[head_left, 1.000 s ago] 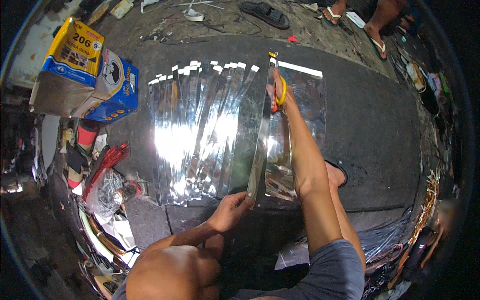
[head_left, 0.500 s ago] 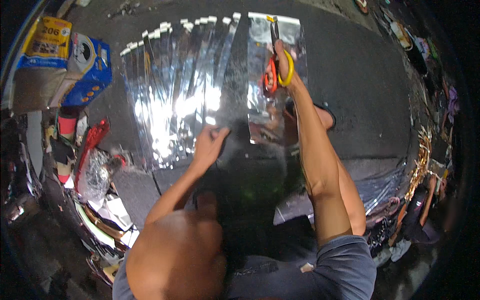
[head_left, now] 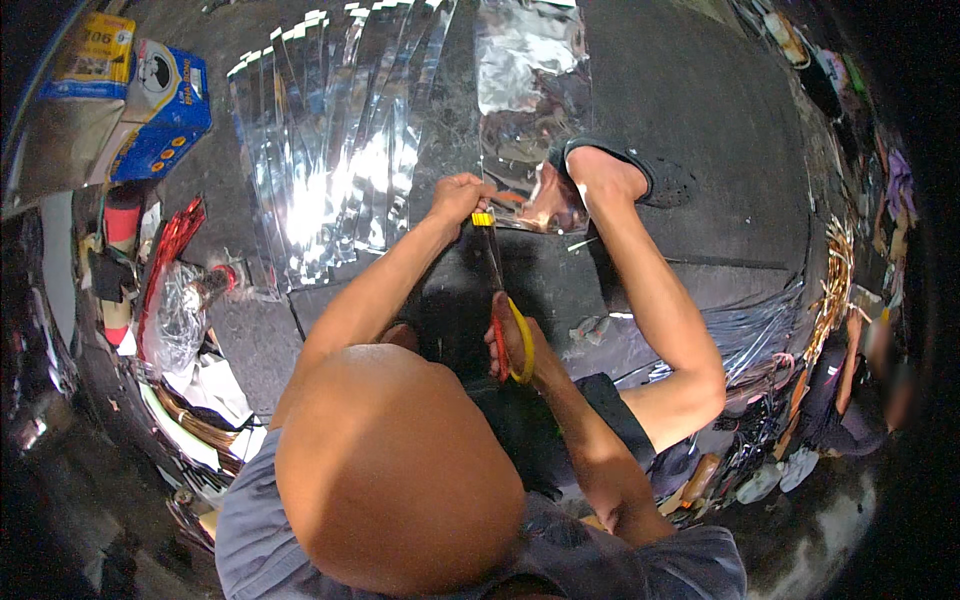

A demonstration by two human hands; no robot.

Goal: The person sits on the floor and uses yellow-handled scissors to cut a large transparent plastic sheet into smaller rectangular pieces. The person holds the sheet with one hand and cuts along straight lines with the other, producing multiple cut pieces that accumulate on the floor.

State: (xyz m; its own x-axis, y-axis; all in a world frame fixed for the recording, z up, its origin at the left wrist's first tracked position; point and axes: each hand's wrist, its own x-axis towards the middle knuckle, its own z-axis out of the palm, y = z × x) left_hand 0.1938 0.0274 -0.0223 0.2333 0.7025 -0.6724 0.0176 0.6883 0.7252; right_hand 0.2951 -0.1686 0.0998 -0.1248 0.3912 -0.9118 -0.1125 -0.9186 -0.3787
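My right hand is closed round the scissors, which have one red and one yellow handle loop. The blades point away from me, and a small yellow piece sits at their tips. Just beyond the tips, my left hand is closed at the near left edge of a shiny silver foil sheet. The fingertips seem to pinch that edge, though the exact hold is partly hidden. To the left, several long silver foil strips lie side by side, overlapping, with white far ends.
My foot in a dark clog rests by the sheet's right edge. Boxes in blue and yellow stand far left. Red foil and clear plastic lie below them. Silver fringe and gold fringe are at the right.
My right hand has brought the scissors back from the sheet's far end toward me. My left hand has moved right and forward, to the sheet's near edge. The view has shifted.
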